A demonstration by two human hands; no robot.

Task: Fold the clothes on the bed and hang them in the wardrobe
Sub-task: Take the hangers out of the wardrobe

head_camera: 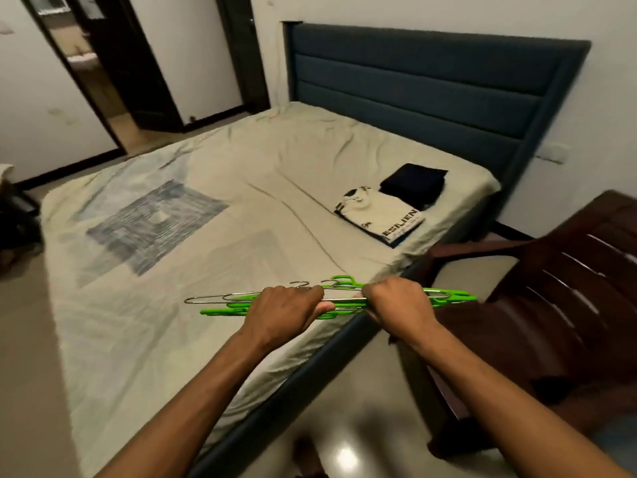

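I hold a flat bundle of green plastic and silver metal hangers (220, 303) level over the near corner of the bed (172, 322). My left hand (286, 310) grips the bundle near its middle. My right hand (400, 305) grips it further right. A folded cream shirt with dark lettering (382, 217) lies on the bed's right side. A folded dark garment (413, 182) sits just behind it, touching it.
A dark padded headboard (431, 77) stands against the far wall. A dark brown wooden chair (551, 298) stands right of the bed, close to my right hand. An open doorway (96, 81) lies at the far left. Floor shows below my arms.
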